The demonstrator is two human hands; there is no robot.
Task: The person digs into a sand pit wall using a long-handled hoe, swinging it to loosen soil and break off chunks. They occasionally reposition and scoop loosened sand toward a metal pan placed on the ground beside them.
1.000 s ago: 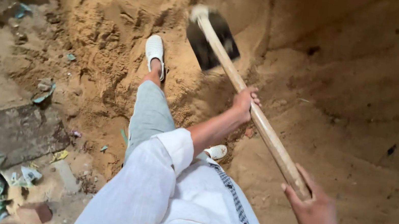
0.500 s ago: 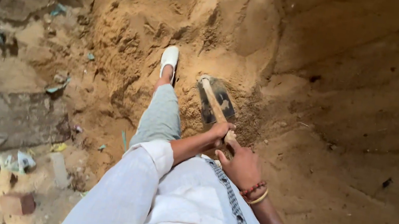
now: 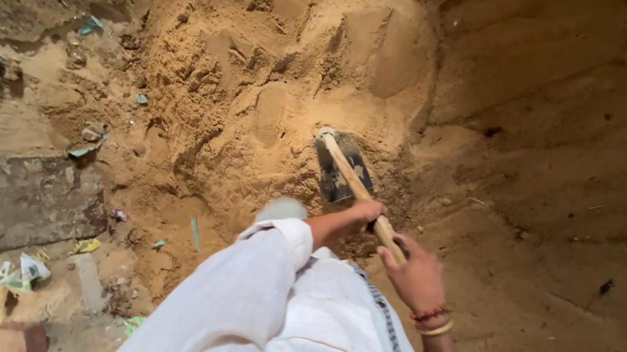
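- My left hand (image 3: 364,211) is clenched around the wooden handle (image 3: 356,186) of a hoe, gripping it higher up the shaft, closer to the blade.
- My right hand (image 3: 415,274) grasps the same handle just behind my left, at the near end, fingers wrapped over the wood; the two hands sit almost touching.
- On my right wrist I wear bangles (image 3: 433,321), red and yellow.
- The dark metal blade (image 3: 341,170) lies just ahead of my left hand, its flat face up and its edge resting against the sand pile (image 3: 280,59).
- The sand pile spreads ahead of and to the left of both hands, its surface marked with cuts and flat scooped faces.
- My white sleeve (image 3: 250,289) covers my left arm up to the cuff, right behind my left hand.
- A pale shoe (image 3: 281,210) shows blurred just left of my left forearm, on the sand.
- Well to the left of my hands lie stone slabs (image 3: 21,190), scraps of litter and a brick (image 3: 14,338).
- To the right of my right hand the ground is bare packed earth (image 3: 569,194).
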